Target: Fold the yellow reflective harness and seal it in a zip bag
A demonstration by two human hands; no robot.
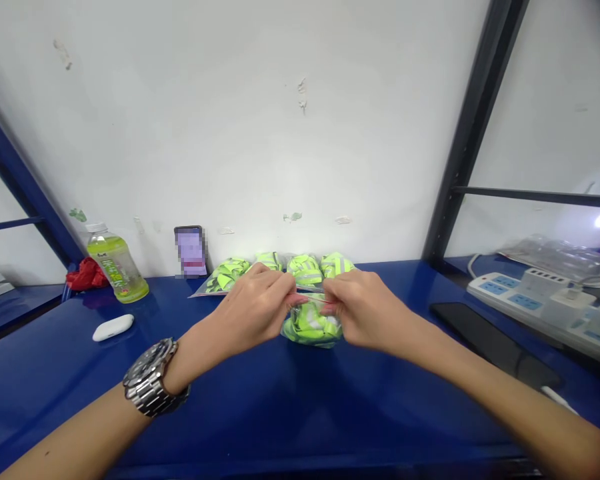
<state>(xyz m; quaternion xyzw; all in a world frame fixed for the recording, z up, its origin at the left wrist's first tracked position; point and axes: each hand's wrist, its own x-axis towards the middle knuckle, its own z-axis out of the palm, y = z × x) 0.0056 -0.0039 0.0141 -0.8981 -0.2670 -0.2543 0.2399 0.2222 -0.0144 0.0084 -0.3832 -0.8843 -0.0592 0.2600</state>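
A clear plastic bag with a folded neon-yellow reflective item inside hangs or rests upright over the blue table. My left hand pinches the bag's top edge from the left, thumb and fingers pressed together. On the other side, my right hand grips the same edge in a closed pinch. The rim is stretched between both hands. Just behind them, several similar bagged neon-yellow bundles lie in a row against the wall, partly covered by my hands. A metal watch is on my left wrist.
On the blue table, a drink bottle, a red cloth, a white earbud case and a propped phone stand to the left. At right are a dark phone and a power strip with plugged-in chargers.
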